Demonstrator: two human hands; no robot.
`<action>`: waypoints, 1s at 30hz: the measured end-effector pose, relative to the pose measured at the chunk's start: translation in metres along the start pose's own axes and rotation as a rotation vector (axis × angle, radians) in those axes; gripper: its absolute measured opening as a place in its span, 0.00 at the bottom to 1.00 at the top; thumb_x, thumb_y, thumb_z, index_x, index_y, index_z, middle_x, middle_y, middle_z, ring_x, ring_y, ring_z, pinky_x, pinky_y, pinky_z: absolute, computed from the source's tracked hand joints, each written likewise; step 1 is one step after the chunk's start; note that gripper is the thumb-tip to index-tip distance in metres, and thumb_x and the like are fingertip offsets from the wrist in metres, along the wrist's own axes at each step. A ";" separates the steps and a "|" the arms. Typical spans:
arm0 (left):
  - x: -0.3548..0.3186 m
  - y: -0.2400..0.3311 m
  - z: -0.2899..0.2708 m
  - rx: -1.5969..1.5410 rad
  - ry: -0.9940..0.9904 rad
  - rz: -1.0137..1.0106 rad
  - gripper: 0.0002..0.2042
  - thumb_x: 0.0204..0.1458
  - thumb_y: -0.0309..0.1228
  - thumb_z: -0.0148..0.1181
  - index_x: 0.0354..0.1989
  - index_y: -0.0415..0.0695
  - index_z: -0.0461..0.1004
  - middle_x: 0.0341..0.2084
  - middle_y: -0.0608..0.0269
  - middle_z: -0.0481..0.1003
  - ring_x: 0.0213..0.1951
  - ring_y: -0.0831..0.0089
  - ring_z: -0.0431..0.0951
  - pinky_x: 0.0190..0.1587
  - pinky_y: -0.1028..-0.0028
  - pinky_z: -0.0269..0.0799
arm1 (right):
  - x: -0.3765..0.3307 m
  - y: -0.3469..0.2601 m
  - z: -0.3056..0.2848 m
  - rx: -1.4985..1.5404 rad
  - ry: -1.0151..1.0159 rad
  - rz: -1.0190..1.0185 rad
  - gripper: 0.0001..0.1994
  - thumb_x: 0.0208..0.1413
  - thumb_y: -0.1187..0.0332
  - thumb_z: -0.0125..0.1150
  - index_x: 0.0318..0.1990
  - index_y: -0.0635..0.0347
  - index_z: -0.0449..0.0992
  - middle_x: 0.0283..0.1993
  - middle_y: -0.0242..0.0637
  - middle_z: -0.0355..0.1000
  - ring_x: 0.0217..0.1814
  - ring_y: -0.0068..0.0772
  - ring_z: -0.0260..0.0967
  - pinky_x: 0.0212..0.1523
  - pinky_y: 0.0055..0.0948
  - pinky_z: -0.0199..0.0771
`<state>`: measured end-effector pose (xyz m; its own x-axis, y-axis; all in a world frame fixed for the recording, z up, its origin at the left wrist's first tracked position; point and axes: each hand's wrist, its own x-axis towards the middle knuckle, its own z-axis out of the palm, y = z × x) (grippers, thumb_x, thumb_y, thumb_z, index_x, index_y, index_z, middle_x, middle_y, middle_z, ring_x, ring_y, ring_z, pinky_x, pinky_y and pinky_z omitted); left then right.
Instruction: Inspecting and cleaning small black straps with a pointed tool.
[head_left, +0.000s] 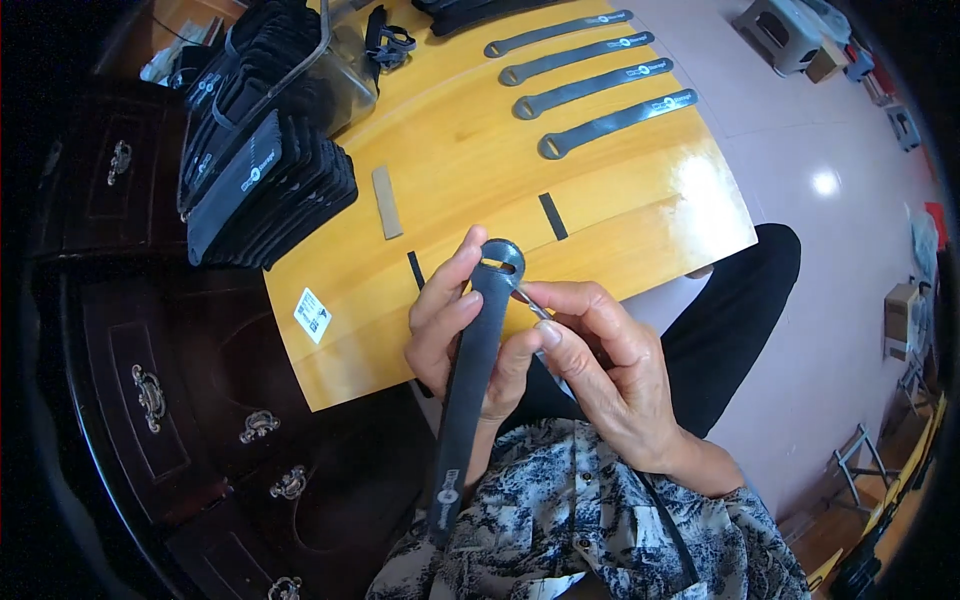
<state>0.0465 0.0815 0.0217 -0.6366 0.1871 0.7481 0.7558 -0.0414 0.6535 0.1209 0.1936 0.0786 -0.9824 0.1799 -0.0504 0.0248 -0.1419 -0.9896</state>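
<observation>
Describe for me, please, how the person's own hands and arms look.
The left hand and right hand are bare, with no gloves, rings or watch visible. The right sleeve, of mottled dark and off-white fabric, leaves part of the right forearm uncovered.

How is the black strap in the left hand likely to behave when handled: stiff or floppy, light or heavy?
The black strap probably flexes without going limp, since it runs nearly straight past the left hand. Its thin, flat band suggests it's light for its size. The sheen near its slotted end may mean a slippery surface.
</observation>
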 end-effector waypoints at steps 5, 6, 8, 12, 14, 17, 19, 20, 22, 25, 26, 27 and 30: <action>0.000 0.001 0.008 0.003 0.051 -0.066 0.14 0.57 0.29 0.50 0.48 0.40 0.56 0.50 0.37 0.62 0.52 0.43 0.68 0.53 0.54 0.69 | 0.001 0.002 -0.001 -0.035 0.039 0.006 0.12 0.60 0.73 0.50 0.50 0.67 0.68 0.34 0.41 0.74 0.36 0.24 0.72 0.35 0.23 0.71; 0.000 0.000 0.008 -0.003 0.050 -0.021 0.15 0.55 0.26 0.53 0.48 0.40 0.57 0.49 0.40 0.63 0.52 0.43 0.68 0.52 0.55 0.71 | 0.000 0.004 -0.001 -0.033 0.040 0.006 0.12 0.60 0.73 0.50 0.50 0.67 0.68 0.34 0.41 0.74 0.36 0.24 0.72 0.35 0.23 0.71; -0.003 -0.003 0.010 -0.009 0.045 0.023 0.15 0.54 0.23 0.55 0.47 0.40 0.58 0.48 0.43 0.64 0.52 0.43 0.68 0.52 0.55 0.72 | -0.003 0.009 0.001 0.230 0.039 0.123 0.13 0.61 0.70 0.49 0.51 0.64 0.67 0.29 0.31 0.70 0.27 0.18 0.66 0.27 0.17 0.66; -0.007 -0.009 0.013 0.038 0.023 0.060 0.14 0.55 0.25 0.53 0.47 0.41 0.59 0.48 0.44 0.63 0.53 0.41 0.67 0.54 0.53 0.69 | -0.005 0.002 0.007 0.436 0.076 0.267 0.13 0.63 0.66 0.47 0.53 0.59 0.66 0.24 0.22 0.60 0.21 0.10 0.50 0.19 0.12 0.46; -0.006 -0.009 0.014 0.017 0.018 0.056 0.14 0.55 0.24 0.53 0.47 0.41 0.59 0.48 0.45 0.63 0.53 0.41 0.67 0.54 0.53 0.69 | -0.004 -0.003 0.006 0.656 0.068 0.390 0.13 0.63 0.65 0.47 0.53 0.58 0.66 0.24 0.22 0.60 0.21 0.09 0.50 0.18 0.11 0.46; -0.003 -0.007 0.014 0.024 0.015 0.049 0.13 0.55 0.25 0.53 0.46 0.41 0.59 0.48 0.44 0.64 0.52 0.41 0.68 0.53 0.54 0.70 | -0.003 0.006 0.009 0.568 0.103 0.269 0.13 0.63 0.66 0.48 0.52 0.59 0.66 0.26 0.23 0.61 0.22 0.09 0.51 0.20 0.11 0.48; -0.005 -0.003 0.012 0.059 -0.073 0.044 0.12 0.56 0.25 0.53 0.46 0.41 0.59 0.47 0.44 0.65 0.51 0.41 0.69 0.52 0.54 0.72 | 0.001 0.019 0.006 0.432 0.134 0.190 0.12 0.62 0.67 0.50 0.51 0.60 0.66 0.26 0.23 0.62 0.23 0.09 0.53 0.22 0.11 0.51; -0.005 -0.002 0.011 0.078 -0.080 0.041 0.12 0.56 0.26 0.53 0.45 0.40 0.59 0.46 0.42 0.65 0.51 0.41 0.69 0.51 0.54 0.73 | 0.004 0.021 0.003 0.300 0.163 0.111 0.12 0.61 0.68 0.52 0.50 0.61 0.65 0.27 0.24 0.63 0.24 0.10 0.55 0.23 0.11 0.54; -0.009 0.002 0.009 -0.023 -0.030 -0.066 0.12 0.56 0.26 0.53 0.45 0.40 0.59 0.46 0.41 0.65 0.51 0.42 0.70 0.51 0.54 0.72 | 0.008 0.011 -0.008 0.175 0.112 0.118 0.12 0.60 0.69 0.53 0.49 0.62 0.65 0.27 0.25 0.65 0.25 0.11 0.58 0.26 0.12 0.57; -0.015 0.002 -0.002 -0.145 0.042 -0.186 0.13 0.56 0.28 0.54 0.44 0.39 0.59 0.45 0.39 0.66 0.50 0.44 0.70 0.50 0.57 0.74 | 0.008 0.008 -0.021 -0.013 0.036 0.104 0.14 0.57 0.70 0.57 0.49 0.63 0.66 0.27 0.27 0.68 0.29 0.12 0.64 0.30 0.13 0.62; -0.014 0.002 -0.007 -0.218 -0.032 -0.225 0.13 0.54 0.25 0.54 0.45 0.39 0.60 0.47 0.39 0.67 0.51 0.44 0.70 0.52 0.57 0.71 | 0.009 0.003 -0.025 -0.120 0.016 0.087 0.15 0.57 0.70 0.57 0.50 0.63 0.65 0.27 0.29 0.69 0.28 0.13 0.65 0.29 0.13 0.63; -0.012 0.002 -0.009 -0.291 -0.105 -0.264 0.14 0.53 0.21 0.55 0.46 0.40 0.61 0.49 0.40 0.67 0.53 0.44 0.69 0.55 0.57 0.68 | 0.010 -0.001 -0.030 -0.227 -0.004 0.069 0.16 0.57 0.70 0.58 0.50 0.63 0.65 0.26 0.31 0.70 0.28 0.13 0.65 0.29 0.13 0.63; -0.005 0.008 -0.013 -0.394 -0.120 -0.343 0.12 0.54 0.21 0.54 0.44 0.39 0.62 0.47 0.39 0.68 0.52 0.47 0.70 0.54 0.60 0.68 | 0.014 -0.001 -0.040 -0.329 -0.049 -0.086 0.15 0.55 0.71 0.59 0.49 0.63 0.71 0.28 0.35 0.73 0.26 0.17 0.68 0.28 0.16 0.66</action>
<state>0.0538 0.0674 0.0251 -0.7975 0.3650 0.4805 0.3777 -0.3189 0.8693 0.1144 0.2347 0.0731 -0.9911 0.1291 0.0338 -0.0080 0.1952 -0.9807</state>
